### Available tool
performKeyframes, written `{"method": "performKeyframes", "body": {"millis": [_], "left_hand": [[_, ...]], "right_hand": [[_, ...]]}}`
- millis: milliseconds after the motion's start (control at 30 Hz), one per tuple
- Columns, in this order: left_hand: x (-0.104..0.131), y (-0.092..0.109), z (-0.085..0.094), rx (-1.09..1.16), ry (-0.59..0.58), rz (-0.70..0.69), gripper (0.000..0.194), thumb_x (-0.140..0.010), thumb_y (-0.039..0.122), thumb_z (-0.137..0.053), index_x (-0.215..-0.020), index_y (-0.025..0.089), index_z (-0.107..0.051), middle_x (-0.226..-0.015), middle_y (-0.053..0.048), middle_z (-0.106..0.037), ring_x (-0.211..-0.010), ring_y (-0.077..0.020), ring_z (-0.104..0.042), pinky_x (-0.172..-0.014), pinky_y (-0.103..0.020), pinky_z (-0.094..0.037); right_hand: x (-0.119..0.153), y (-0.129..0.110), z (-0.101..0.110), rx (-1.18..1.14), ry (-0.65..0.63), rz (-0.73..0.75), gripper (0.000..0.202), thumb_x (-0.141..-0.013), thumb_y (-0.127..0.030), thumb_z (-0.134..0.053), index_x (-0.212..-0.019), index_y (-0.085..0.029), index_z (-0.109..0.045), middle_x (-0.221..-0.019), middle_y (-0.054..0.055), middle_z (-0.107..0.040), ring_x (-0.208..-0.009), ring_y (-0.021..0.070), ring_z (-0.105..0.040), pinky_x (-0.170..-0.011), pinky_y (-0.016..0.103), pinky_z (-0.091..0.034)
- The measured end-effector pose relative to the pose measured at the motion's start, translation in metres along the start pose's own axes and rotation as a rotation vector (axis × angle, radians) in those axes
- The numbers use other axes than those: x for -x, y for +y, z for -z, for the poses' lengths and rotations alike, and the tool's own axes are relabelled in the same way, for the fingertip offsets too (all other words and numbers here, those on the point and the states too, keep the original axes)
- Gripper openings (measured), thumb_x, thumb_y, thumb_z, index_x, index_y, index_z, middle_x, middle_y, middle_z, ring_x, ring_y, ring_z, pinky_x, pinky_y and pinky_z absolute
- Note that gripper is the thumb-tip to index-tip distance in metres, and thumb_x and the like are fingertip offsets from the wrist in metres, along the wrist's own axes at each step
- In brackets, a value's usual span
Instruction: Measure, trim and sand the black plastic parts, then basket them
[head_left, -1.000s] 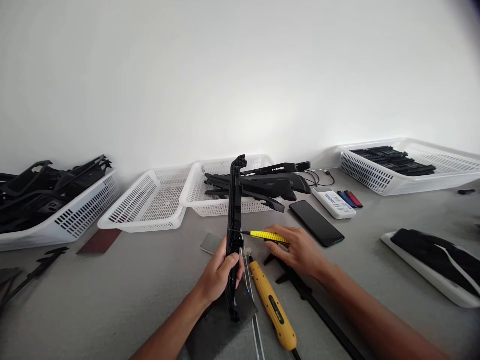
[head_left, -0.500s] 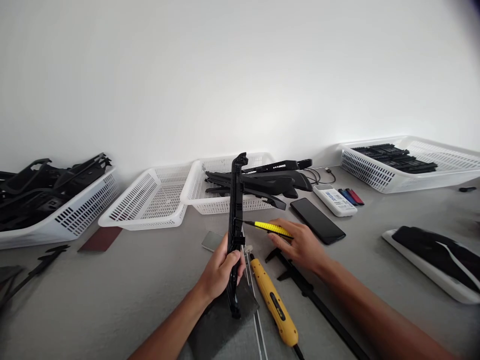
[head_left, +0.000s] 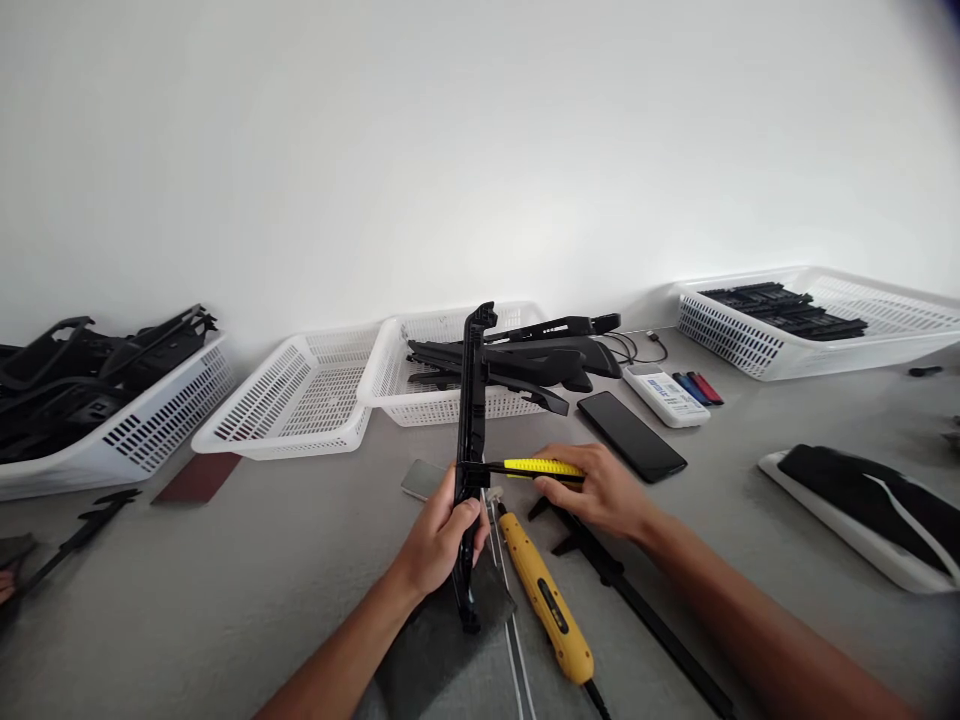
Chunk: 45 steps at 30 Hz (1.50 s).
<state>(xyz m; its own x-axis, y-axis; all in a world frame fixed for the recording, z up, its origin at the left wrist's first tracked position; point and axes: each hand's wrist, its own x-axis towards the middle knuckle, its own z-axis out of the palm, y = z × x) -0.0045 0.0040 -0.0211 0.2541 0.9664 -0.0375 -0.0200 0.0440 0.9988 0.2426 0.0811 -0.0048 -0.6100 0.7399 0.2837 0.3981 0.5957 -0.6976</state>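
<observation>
My left hand [head_left: 439, 530] is closed around the lower half of a long, narrow black plastic trim piece [head_left: 471, 400], holding it upright above the table. Pinched in my right hand [head_left: 600, 490] is a slim tool with a ribbed yellow and black handle [head_left: 541, 468]. Its dark, thin tip points left and meets the trim piece just above my left fingers; the exact contact is too small to make out. Below my hands lie a yellow corded electric tool [head_left: 546, 598] and a black caliper [head_left: 637, 600]. A dark sheet [head_left: 442, 650] lies beneath the trim piece.
White baskets line the wall: one of dark parts [head_left: 165, 410], one bare [head_left: 285, 440], one with black trims [head_left: 420, 408], one at right [head_left: 750, 340]. A phone [head_left: 631, 437], white device [head_left: 666, 394] and black-and-white part [head_left: 862, 520] lie right. Another person's hand [head_left: 6, 585] shows left.
The tip of the yellow-handled tool has moved down along the trim piece, towards my left hand, and the tool lies more level. Another person's fingers have appeared at the left edge.
</observation>
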Motion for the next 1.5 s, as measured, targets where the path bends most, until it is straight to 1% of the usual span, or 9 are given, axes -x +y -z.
{"method": "performKeyframes", "body": {"millis": [167, 533, 700, 833, 967, 1100, 1233, 1400, 1500], "left_hand": [[0.0, 0.001, 0.0, 0.008, -0.002, 0.0, 0.051, -0.102, 0.043, -0.048, -0.147, 0.02, -0.041, -0.064, 0.007, -0.053, -0.048, -0.0115, -0.046, -0.047, -0.021, -0.046], [0.0, 0.0, 0.001, 0.009, -0.002, 0.007, 0.056, -0.101, 0.043, -0.05, -0.15, 0.019, -0.039, -0.063, 0.006, -0.054, -0.047, -0.0116, -0.046, -0.047, -0.021, -0.045], [-0.001, 0.001, 0.0, 0.035, 0.008, -0.004, 0.055, -0.102, 0.042, -0.049, -0.151, 0.019, -0.038, -0.064, 0.007, -0.052, -0.048, -0.0116, -0.045, -0.047, -0.021, -0.046], [0.0, 0.0, 0.001, 0.014, 0.004, 0.002, 0.05, -0.102, 0.041, -0.048, -0.146, 0.018, -0.042, -0.063, 0.007, -0.053, -0.047, -0.0114, -0.046, -0.047, -0.021, -0.045], [-0.002, -0.001, 0.001, 0.008, 0.007, 0.004, 0.049, -0.102, 0.041, -0.047, -0.145, 0.018, -0.042, -0.063, 0.007, -0.052, -0.047, -0.0112, -0.045, -0.047, -0.021, -0.045], [-0.002, -0.001, 0.001, -0.005, 0.017, 0.001, 0.05, -0.101, 0.042, -0.049, -0.145, 0.018, -0.042, -0.063, 0.007, -0.052, -0.047, -0.0114, -0.045, -0.047, -0.021, -0.045], [-0.001, 0.001, 0.0, -0.02, 0.01, -0.004, 0.048, -0.102, 0.045, -0.05, -0.142, 0.019, -0.044, -0.063, 0.007, -0.052, -0.048, -0.0114, -0.045, -0.048, -0.022, -0.045], [0.0, 0.002, 0.0, -0.027, -0.001, -0.011, 0.045, -0.103, 0.047, -0.05, -0.137, 0.02, -0.047, -0.064, 0.007, -0.053, -0.048, -0.0114, -0.046, -0.05, -0.022, -0.045], [0.0, 0.002, 0.0, -0.036, 0.004, -0.013, 0.046, -0.103, 0.046, -0.049, -0.14, 0.02, -0.044, -0.064, 0.007, -0.052, -0.049, -0.0118, -0.046, -0.049, -0.022, -0.045]], "right_hand": [[-0.001, 0.0, 0.0, -0.002, 0.067, -0.025, 0.029, -0.1, -0.041, -0.058, -0.098, -0.018, -0.075, -0.083, 0.002, -0.073, -0.069, 0.0153, -0.06, -0.066, 0.027, -0.042], [0.0, 0.005, 0.005, -0.066, -0.049, -0.083, 0.035, -0.099, -0.046, -0.057, -0.092, -0.016, -0.074, -0.071, -0.001, -0.061, -0.062, 0.0126, -0.047, -0.059, 0.026, -0.034], [-0.001, 0.002, 0.001, 0.006, 0.062, -0.035, 0.032, -0.101, -0.042, -0.056, -0.09, -0.017, -0.072, -0.074, 0.0, -0.064, -0.062, 0.0128, -0.05, -0.062, 0.026, -0.036], [0.0, 0.001, 0.0, 0.002, 0.02, -0.03, 0.032, -0.101, -0.043, -0.055, -0.093, -0.017, -0.072, -0.073, 0.001, -0.065, -0.063, 0.0137, -0.052, -0.062, 0.026, -0.037], [0.0, 0.001, -0.002, 0.048, 0.118, -0.063, 0.032, -0.102, -0.044, -0.054, -0.098, -0.018, -0.072, -0.074, 0.001, -0.066, -0.064, 0.015, -0.055, -0.063, 0.028, -0.038], [0.0, 0.001, -0.004, 0.046, 0.074, -0.052, 0.035, -0.104, -0.047, -0.054, -0.1, -0.018, -0.073, -0.076, 0.001, -0.069, -0.064, 0.0153, -0.056, -0.064, 0.028, -0.04], [-0.002, 0.002, -0.005, 0.041, 0.176, -0.092, 0.037, -0.106, -0.05, -0.052, -0.11, -0.019, -0.072, -0.089, 0.004, -0.073, -0.072, 0.0179, -0.061, -0.069, 0.029, -0.044], [-0.003, 0.004, -0.007, 0.028, 0.121, -0.098, 0.039, -0.106, -0.054, -0.052, -0.111, -0.02, -0.071, -0.095, 0.006, -0.076, -0.076, 0.0208, -0.065, -0.072, 0.031, -0.048], [-0.003, 0.006, -0.008, 0.034, 0.189, -0.111, 0.04, -0.107, -0.054, -0.05, -0.116, -0.02, -0.07, -0.1, 0.007, -0.076, -0.081, 0.022, -0.067, -0.074, 0.032, -0.048]]}}
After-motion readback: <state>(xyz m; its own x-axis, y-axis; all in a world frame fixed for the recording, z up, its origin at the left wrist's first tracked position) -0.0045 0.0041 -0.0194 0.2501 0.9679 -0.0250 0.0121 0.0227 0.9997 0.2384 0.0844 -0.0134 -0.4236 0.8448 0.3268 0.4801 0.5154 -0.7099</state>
